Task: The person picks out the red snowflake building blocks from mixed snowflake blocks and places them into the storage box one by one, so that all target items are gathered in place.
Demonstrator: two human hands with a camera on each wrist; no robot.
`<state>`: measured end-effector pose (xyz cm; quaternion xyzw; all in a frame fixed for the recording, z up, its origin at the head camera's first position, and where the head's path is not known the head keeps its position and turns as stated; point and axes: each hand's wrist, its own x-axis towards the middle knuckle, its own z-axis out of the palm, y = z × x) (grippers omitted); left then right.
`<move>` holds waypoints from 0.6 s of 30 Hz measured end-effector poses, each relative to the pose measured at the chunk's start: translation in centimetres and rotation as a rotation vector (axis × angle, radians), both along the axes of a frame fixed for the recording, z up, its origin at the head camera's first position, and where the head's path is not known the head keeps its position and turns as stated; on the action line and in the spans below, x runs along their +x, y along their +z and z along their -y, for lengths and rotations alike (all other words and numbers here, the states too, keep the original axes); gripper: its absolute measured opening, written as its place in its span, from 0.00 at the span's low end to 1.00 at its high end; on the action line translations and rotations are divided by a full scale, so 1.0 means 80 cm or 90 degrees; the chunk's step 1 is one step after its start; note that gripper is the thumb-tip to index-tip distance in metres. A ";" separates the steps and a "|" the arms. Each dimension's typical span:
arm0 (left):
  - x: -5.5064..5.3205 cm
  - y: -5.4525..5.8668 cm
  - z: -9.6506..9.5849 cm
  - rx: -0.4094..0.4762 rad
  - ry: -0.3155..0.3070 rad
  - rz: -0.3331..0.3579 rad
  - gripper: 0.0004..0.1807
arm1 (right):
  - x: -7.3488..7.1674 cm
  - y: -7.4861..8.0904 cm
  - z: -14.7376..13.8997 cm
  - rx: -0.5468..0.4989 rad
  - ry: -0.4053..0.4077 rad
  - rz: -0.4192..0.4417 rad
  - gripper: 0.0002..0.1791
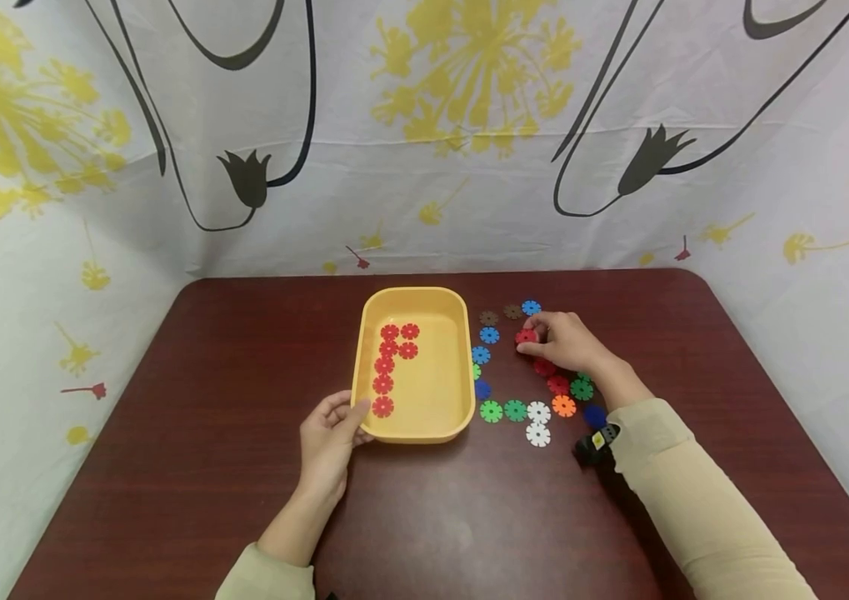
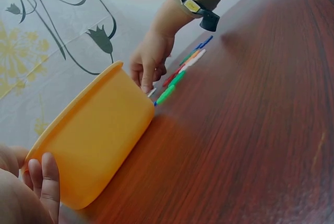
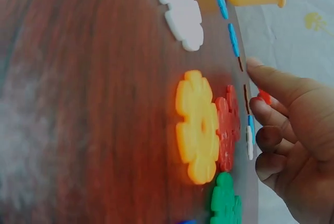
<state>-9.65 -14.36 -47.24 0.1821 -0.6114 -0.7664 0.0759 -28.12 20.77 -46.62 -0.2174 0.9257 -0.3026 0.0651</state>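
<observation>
A yellow plastic tray [image 1: 448,425] stands on the table, and several red notched discs [image 1: 383,384] lie inside along its left side. My left hand [image 1: 332,433] grips the tray's near left corner, thumb over the rim and fingers outside. To the right of the tray, my right hand [image 1: 570,342] pinches a red notched disc [image 1: 525,337] between thumb and fingers. In the right wrist view that red disc [image 3: 265,97] is mostly hidden by the fingers. Below the hand lie further red discs [image 1: 558,384] and an orange disc [image 1: 563,406].
Right of the tray lie flat blue discs [image 1: 489,335], brown discs [image 1: 512,312], green discs [image 1: 516,410] and white discs [image 1: 538,435]. A black wrist camera [image 1: 595,446] sits at the right cuff. Patterned fabric [image 1: 424,167] hangs behind the dark wooden table [image 1: 259,333].
</observation>
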 end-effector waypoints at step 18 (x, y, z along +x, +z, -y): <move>-0.002 -0.002 0.000 0.021 0.001 0.002 0.17 | 0.004 0.018 0.018 -0.085 -0.042 -0.085 0.21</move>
